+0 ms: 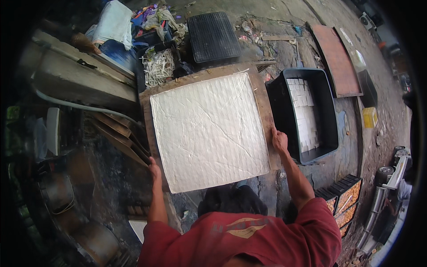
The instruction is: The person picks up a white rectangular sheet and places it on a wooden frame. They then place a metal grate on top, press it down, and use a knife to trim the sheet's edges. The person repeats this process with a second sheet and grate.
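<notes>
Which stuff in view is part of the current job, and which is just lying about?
In the job:
brown board, left hand and right hand at its sides
creased white sheet on the board
possibly the black tub of white pieces, untouched

Apparently just lying about:
yellow container
reddish panel
black crate

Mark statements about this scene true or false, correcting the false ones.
1. The left hand and right hand are at opposite edges of the brown board. True.
2. The board is bare. False: a creased white sheet lies spread over it.
3. The black bin to the right holds white pieces. True.
4. That bin has its lid on. False: it is open on top.
5. The person's shirt is red. True.
</notes>
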A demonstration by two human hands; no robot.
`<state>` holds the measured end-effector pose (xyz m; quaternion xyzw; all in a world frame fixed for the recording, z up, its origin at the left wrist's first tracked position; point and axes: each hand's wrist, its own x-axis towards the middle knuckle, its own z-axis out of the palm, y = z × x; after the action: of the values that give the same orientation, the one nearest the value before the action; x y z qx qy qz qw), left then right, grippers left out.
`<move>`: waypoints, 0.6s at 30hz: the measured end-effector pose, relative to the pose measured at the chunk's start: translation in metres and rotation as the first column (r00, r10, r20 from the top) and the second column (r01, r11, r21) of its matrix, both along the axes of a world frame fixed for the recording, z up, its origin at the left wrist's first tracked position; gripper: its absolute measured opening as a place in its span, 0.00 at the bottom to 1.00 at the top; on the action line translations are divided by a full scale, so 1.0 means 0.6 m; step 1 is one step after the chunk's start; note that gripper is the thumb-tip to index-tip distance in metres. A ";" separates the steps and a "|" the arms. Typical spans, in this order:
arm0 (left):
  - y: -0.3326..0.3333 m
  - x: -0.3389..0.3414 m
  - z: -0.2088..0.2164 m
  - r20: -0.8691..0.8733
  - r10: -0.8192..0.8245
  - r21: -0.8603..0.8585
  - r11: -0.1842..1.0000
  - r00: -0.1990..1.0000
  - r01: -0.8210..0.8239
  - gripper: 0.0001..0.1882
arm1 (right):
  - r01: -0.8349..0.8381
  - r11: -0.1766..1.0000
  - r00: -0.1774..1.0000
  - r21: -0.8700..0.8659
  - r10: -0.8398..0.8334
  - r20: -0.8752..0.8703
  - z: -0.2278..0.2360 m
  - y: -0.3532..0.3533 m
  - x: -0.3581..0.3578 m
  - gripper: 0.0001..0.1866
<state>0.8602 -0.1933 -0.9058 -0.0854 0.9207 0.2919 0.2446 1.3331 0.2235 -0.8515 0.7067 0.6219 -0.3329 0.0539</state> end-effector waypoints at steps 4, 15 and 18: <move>0.001 -0.015 0.006 -0.026 -0.043 0.183 0.982 0.999 0.047 0.49 | -0.021 0.989 0.980 0.144 0.049 -0.191 0.011 0.006 0.035 0.29; -0.084 0.278 0.155 -0.758 -0.066 0.153 0.949 0.649 0.276 0.16 | 0.153 0.950 0.924 0.273 -0.039 -0.381 -0.092 -0.302 0.254 0.13; -0.083 0.439 0.167 -0.600 -0.174 0.132 0.941 0.781 0.312 0.13 | 0.109 0.834 0.857 0.541 0.197 -0.477 -0.127 -0.319 0.233 0.27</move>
<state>1.1237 -0.2433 -0.8054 0.1560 0.9152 0.3716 -0.0037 1.4727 0.0322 -0.9276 0.5619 0.6987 -0.3149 -0.3112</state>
